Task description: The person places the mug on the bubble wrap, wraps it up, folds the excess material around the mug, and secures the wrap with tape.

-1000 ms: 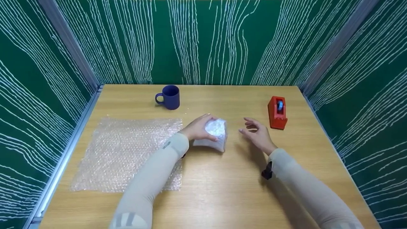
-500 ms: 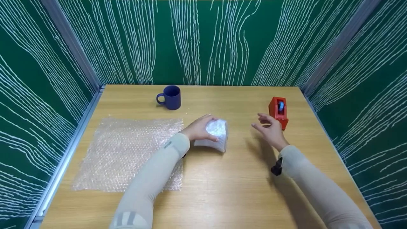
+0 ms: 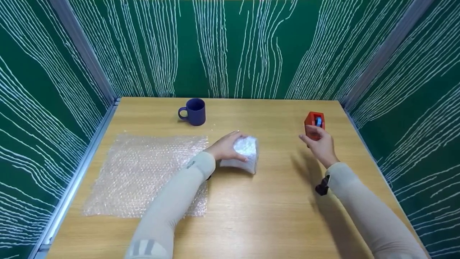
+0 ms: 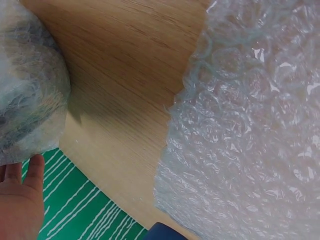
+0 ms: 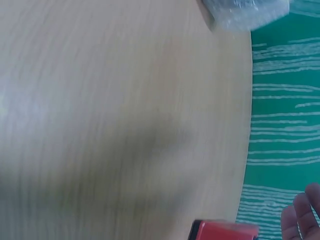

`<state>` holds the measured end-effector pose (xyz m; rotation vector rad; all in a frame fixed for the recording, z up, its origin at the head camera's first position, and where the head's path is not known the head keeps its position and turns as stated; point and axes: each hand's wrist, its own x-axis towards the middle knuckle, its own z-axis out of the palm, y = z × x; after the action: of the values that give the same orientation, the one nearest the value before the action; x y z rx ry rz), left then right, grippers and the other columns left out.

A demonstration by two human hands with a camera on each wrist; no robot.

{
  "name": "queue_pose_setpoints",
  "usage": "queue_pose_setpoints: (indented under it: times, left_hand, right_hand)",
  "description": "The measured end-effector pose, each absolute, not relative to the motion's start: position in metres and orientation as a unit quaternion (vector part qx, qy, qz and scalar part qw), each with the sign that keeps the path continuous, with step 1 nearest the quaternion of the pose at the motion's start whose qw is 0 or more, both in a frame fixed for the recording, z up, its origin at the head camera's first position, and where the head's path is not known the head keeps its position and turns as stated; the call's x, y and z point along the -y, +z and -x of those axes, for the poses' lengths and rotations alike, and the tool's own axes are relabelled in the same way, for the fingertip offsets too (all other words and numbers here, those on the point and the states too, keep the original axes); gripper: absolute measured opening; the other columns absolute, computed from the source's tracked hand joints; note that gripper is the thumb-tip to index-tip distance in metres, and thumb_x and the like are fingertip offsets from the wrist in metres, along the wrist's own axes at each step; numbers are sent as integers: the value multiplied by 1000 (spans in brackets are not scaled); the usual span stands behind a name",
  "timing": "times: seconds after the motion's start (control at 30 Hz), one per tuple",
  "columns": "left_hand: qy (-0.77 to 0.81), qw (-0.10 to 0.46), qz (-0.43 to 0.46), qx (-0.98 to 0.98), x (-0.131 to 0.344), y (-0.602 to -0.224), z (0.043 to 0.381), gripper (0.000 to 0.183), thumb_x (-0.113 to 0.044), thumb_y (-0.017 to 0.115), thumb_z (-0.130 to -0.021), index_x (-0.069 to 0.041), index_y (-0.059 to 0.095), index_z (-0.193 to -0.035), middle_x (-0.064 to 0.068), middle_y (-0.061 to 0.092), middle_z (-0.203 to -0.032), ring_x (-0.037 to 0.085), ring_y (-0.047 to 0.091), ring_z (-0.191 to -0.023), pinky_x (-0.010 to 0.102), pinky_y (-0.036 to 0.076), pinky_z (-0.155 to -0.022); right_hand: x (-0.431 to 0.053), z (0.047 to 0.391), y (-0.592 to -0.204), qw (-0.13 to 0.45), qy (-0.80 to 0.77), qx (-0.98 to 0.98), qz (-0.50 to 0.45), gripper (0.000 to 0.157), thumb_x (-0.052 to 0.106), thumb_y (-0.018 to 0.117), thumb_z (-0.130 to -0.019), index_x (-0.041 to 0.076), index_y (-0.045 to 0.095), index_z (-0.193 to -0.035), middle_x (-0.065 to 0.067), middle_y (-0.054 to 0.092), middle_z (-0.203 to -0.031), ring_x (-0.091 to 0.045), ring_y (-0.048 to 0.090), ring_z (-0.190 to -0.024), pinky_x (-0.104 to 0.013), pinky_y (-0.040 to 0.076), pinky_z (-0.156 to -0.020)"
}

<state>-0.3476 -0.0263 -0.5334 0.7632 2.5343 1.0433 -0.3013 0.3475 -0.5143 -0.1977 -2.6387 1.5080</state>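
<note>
A bubble-wrapped bundle (image 3: 248, 146) stands near the middle of the table. My left hand (image 3: 227, 146) grips it from the left, thumb on the near side and fingers over the far side. What the wrap encloses cannot be made out, though dark patches show through it in the left wrist view (image 4: 30, 90). Over the right side hovers my right hand (image 3: 321, 144), holding nothing, its fingers loosely bent in front of a red tape dispenser (image 3: 309, 118). The dispenser bears a blue tape roll (image 3: 318, 121); the hand hides its near end, and no contact shows.
A flat sheet of bubble wrap (image 3: 143, 172) covers the table's left part, under my left forearm. Behind it stands a dark blue mug (image 3: 197, 114), handle to the left. Green walls (image 3: 251, 46) with white lines border the wooden table (image 3: 248, 212).
My right hand has moved rightward, away from the wrapped bundle to the front of the tape dispenser. The left hand keeps its grip on the bundle in the same place.
</note>
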Motion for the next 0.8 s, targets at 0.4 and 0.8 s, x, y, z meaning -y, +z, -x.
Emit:
queue_pose_setpoints:
  times: [0.4,0.8]
  left_hand:
    - [366,151,-268,-878,27,-530,347,97,-40,99,-77,-23,51,-159,3,50,-165,28,50,-151,45,37,-130]
    - [371,156,-265,-876,26,-532,347,96,-39,100,-77,-24,51,-158,3,51,-164,27,50,-150,45,38,-130]
  right_hand:
    - [-368,308,-509,46,463,881,82,69,44,72,-105,12,51,-162,-20,54,-157,-36,51,-140,-55,47,-124]
    - [-390,313,-514,28,468,873,136,63,34,71,-107,12,50,-162,-18,46,-166,-39,38,-149,-53,43,-125]
